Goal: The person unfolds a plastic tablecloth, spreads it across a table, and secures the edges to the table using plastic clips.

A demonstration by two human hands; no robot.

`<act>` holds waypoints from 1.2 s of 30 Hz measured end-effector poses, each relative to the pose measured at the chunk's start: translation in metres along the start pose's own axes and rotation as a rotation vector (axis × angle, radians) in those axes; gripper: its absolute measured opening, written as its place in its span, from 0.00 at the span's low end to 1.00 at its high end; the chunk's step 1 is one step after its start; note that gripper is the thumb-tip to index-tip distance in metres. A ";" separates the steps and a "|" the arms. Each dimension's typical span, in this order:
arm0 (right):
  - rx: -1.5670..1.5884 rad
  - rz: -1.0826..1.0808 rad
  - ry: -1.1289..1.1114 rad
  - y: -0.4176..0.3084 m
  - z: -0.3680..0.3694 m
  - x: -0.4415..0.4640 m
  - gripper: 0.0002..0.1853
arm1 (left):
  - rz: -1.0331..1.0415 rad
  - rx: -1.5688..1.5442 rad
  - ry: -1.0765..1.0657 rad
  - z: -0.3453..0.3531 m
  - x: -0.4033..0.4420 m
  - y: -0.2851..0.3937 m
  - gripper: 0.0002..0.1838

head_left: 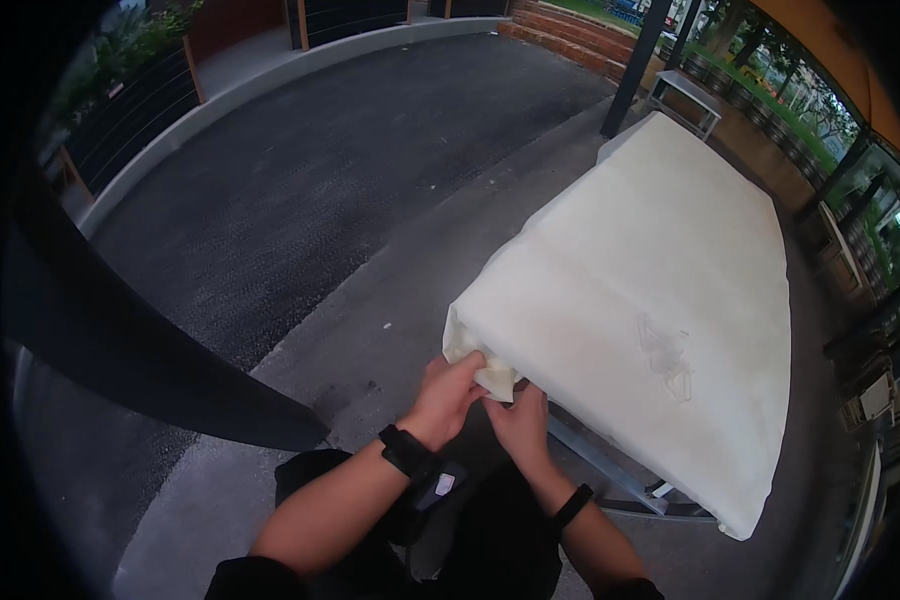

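A cream cover point(660, 250) lies over a long, flat-topped piece with a metal frame point(600, 455) showing beneath its near edge. Dark scribble-like marks run across the cover's near part. At its near left corner the fabric is bunched, and my left hand point(450, 395) is closed on that gathered corner. Just right of it, my right hand point(520, 425) pinches the lower edge of the same fabric. The fingertips of both hands are partly hidden by the folds. Each wrist wears a black band.
A thick dark post point(170, 350) stands close on my left. Dark asphalt point(290, 190) stretches beyond it to a curved kerb. A slimmer post point(638, 70) and a small metal table point(690, 92) stand past the cover's far end. Shelving with items point(870, 400) lines the right side.
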State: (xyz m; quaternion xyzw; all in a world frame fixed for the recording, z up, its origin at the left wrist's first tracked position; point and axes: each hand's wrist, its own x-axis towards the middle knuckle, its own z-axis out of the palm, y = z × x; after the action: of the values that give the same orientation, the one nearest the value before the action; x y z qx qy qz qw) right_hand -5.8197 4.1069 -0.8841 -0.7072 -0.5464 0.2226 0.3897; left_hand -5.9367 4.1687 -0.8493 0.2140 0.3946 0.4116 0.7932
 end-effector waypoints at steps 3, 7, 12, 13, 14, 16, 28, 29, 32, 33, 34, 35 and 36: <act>0.076 -0.165 0.252 0.018 0.012 0.024 0.23 | 0.146 0.296 0.056 0.008 -0.008 0.012 0.25; 0.018 -0.043 0.204 0.026 -0.011 0.026 0.16 | -0.171 0.028 0.246 0.014 -0.013 0.017 0.26; 0.173 0.028 0.216 0.029 -0.006 0.015 0.16 | -0.170 -0.202 -0.166 0.008 0.001 0.003 0.22; 0.291 -0.009 0.326 0.028 -0.001 0.009 0.13 | -0.175 -0.201 -0.168 0.010 0.003 0.001 0.22; 0.409 -0.049 0.435 0.027 0.003 0.002 0.09 | -0.093 -0.213 -0.168 0.012 0.005 0.000 0.20; 0.339 -0.196 0.599 0.021 0.012 -0.018 0.08 | -0.008 -0.226 -0.172 0.017 0.006 -0.002 0.18; 1.355 0.151 0.200 0.051 0.004 0.025 0.13 | 0.007 -0.170 0.017 0.031 0.024 -0.017 0.12; 1.024 0.092 0.150 0.069 0.003 0.022 0.14 | 0.009 -0.165 0.021 0.030 0.025 -0.017 0.12; 0.599 -0.122 0.083 0.043 -0.006 0.013 0.18 | -0.012 -0.130 -0.025 0.015 0.033 -0.019 0.12; 0.509 -0.282 0.061 0.028 -0.012 0.013 0.20 | -0.027 -0.098 -0.068 0.015 0.032 -0.016 0.12; 0.507 -0.283 0.062 0.025 -0.015 0.017 0.20 | -0.028 -0.099 -0.071 0.018 0.031 -0.015 0.12; 0.486 -0.191 0.012 0.023 -0.017 0.020 0.20 | -0.011 -0.096 -0.041 0.020 0.028 -0.014 0.11; 0.465 -0.099 -0.037 0.023 -0.018 0.021 0.21 | 0.006 -0.090 -0.010 0.023 0.023 -0.011 0.10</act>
State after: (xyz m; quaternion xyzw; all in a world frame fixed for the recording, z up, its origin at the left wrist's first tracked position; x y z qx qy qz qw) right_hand -5.7865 4.1190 -0.8891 -0.5664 -0.5215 0.3360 0.5425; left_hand -5.9045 4.1804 -0.8532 0.1811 0.3713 0.4301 0.8027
